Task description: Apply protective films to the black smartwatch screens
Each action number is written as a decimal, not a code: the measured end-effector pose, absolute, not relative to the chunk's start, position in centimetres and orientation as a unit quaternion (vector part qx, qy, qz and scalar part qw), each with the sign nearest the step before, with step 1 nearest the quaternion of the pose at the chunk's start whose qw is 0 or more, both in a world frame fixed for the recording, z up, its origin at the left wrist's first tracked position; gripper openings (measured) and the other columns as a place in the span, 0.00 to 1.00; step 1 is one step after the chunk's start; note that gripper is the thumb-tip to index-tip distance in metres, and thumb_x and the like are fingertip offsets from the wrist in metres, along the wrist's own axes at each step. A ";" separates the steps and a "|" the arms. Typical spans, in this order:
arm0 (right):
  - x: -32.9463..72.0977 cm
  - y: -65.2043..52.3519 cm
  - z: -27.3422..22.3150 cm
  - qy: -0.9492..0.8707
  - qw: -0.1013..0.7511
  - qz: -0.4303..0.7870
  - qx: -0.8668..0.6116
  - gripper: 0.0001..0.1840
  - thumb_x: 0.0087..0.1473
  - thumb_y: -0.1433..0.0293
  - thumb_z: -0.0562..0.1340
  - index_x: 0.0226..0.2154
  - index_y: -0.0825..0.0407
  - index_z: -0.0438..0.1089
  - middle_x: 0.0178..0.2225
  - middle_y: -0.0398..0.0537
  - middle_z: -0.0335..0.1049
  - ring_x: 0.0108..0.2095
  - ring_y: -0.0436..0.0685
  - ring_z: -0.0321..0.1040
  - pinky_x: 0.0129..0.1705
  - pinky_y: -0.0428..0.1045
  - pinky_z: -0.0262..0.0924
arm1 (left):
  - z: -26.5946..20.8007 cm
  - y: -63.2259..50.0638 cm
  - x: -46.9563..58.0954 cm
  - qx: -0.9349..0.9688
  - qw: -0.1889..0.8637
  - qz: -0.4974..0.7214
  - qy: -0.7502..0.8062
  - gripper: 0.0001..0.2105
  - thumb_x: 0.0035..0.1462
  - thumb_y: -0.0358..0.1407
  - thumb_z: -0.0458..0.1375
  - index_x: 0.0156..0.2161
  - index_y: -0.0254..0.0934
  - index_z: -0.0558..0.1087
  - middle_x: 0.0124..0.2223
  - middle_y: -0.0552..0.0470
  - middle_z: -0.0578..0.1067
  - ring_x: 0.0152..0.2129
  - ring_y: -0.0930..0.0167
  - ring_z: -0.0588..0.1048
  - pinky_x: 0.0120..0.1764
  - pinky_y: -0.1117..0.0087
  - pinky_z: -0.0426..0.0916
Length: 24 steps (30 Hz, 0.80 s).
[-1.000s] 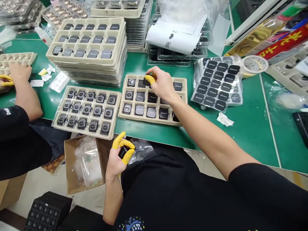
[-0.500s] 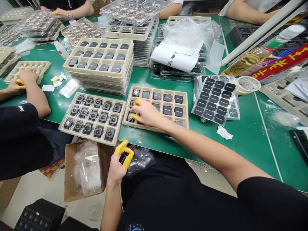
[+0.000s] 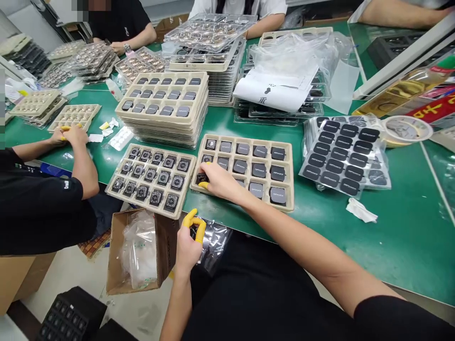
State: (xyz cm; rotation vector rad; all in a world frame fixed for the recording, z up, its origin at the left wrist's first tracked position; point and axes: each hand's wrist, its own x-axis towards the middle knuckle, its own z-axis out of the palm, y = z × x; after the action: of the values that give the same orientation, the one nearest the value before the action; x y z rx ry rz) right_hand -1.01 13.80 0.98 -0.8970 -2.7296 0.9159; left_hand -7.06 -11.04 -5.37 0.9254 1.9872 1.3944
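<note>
My right hand (image 3: 220,180), with yellow finger cots on thumb and index, reaches into the front left compartment of a beige tray (image 3: 292,182). Its thumb and index close around a dark watch case (image 3: 202,178) there. Flat dark square pieces (image 3: 259,169) fill the columns to the right. To the left lies a second beige tray (image 3: 179,213) of watch cases with round sensor backs (image 3: 156,197). Below the table edge, my left hand (image 3: 190,244) is pinched in yellow cots; something dark shows between its fingers, too hidden to name. A clear plastic bag (image 3: 216,241) lies beside it.
Sheets of black rounded stickers (image 3: 334,156) and a tape roll (image 3: 407,130) lie right. Behind stand stacked beige trays (image 3: 159,128) and clear trays under plastic and paper (image 3: 273,90). A carton (image 3: 113,255) stands below. At left, a co-worker's hands (image 3: 73,135) touch another tray.
The camera view has turned, so the table contents appear farther right. My right hand has drawn in closer around the watch case at the tray's front left. My left hand stays pinched.
</note>
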 end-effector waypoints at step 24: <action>8.7 3.6 -2.3 -0.790 0.224 0.532 -0.204 0.11 0.69 0.68 0.59 0.50 0.45 0.75 0.46 0.53 0.79 0.45 0.62 0.77 0.48 0.57 0.73 | -3.1 -11.3 -4.9 0.395 0.350 0.452 0.719 0.20 0.78 0.50 0.54 0.46 0.37 0.80 0.39 0.46 0.83 0.33 0.67 0.80 0.39 0.68 0.77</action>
State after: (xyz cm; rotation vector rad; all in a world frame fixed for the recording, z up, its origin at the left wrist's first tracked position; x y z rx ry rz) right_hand 8.66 3.62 -2.26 -0.5643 -2.1818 1.4696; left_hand -4.86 -11.27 -3.10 1.0229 1.8620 1.1706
